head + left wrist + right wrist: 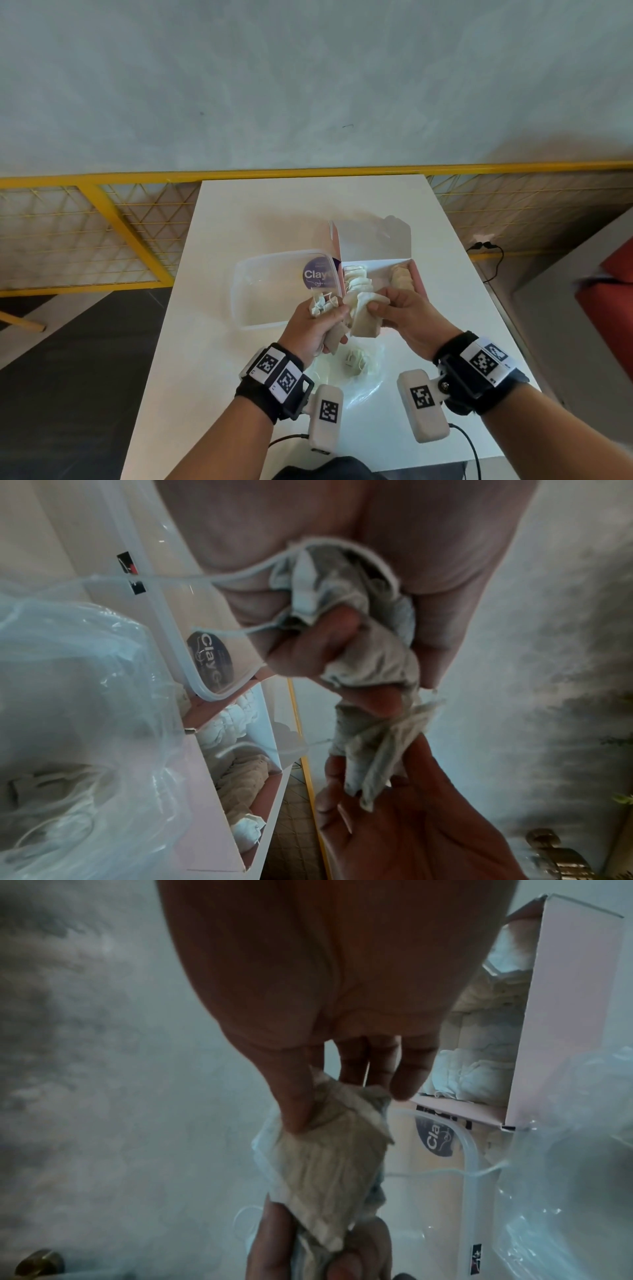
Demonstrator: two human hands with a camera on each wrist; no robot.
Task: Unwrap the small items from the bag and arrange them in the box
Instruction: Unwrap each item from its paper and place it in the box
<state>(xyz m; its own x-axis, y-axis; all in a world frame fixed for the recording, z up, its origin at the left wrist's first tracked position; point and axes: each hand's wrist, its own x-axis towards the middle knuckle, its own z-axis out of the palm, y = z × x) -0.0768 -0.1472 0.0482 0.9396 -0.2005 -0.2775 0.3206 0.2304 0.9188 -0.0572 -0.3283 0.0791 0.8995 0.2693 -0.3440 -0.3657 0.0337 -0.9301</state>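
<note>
Bunch of pale tea bags (364, 317) held above the tabletop (219, 342), left hand (310, 330) grip clenched round its lower part, right hand (407, 317) grip pinching one bag's top, pink box (419, 277) just behind with rows of bags, clear plastic bag (359, 377) below, clear container (239, 291) at left.

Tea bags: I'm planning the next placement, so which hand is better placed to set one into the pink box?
Probably the right hand. It pinches one tea bag by its top, beside the pink box. The left hand grips the bunch, farther from the box.
</note>
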